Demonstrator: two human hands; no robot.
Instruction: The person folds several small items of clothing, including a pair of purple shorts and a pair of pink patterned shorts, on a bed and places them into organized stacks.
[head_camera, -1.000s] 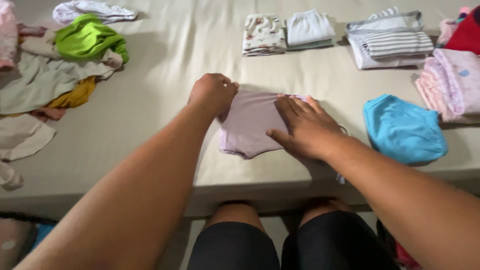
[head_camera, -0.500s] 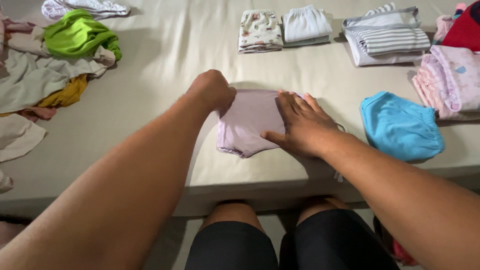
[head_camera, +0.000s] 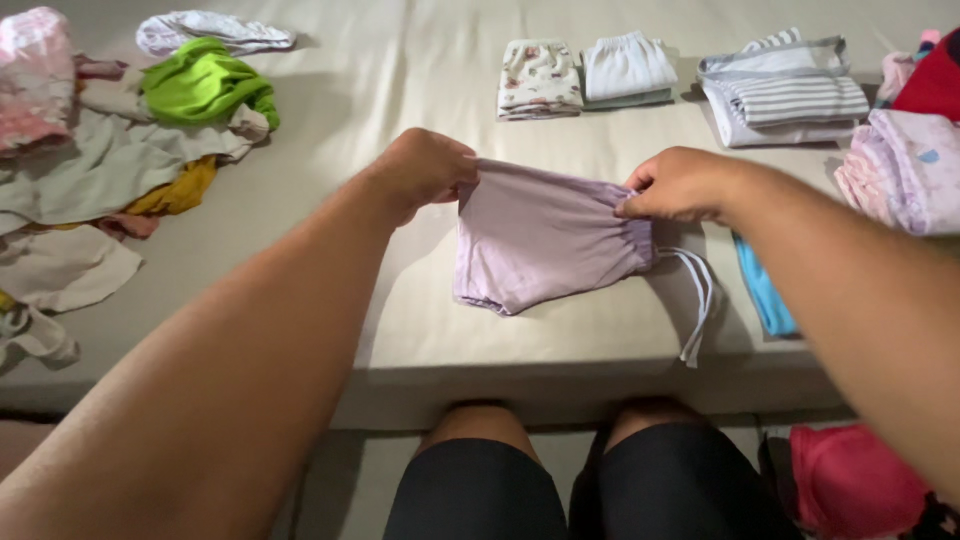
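stretching between both hands' pinching fingers (head_camera: 640, 205): lilac shorts (head_camera: 545, 240), top corners gripped

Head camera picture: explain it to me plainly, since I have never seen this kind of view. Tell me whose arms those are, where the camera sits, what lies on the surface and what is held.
The camera sits on a person's head and looks down, so the two bare arms are that person's own; the knees show at the bottom edge. The left hand and right hand each pinch an upper corner of a folded lilac garment, whose white drawstring trails off toward the edge. The surface is a beige bed. To the left lies an unsorted heap with a green garment. At the back sit folded stacks: a printed one, a white one and a striped one. A blue garment shows partly under the right arm.
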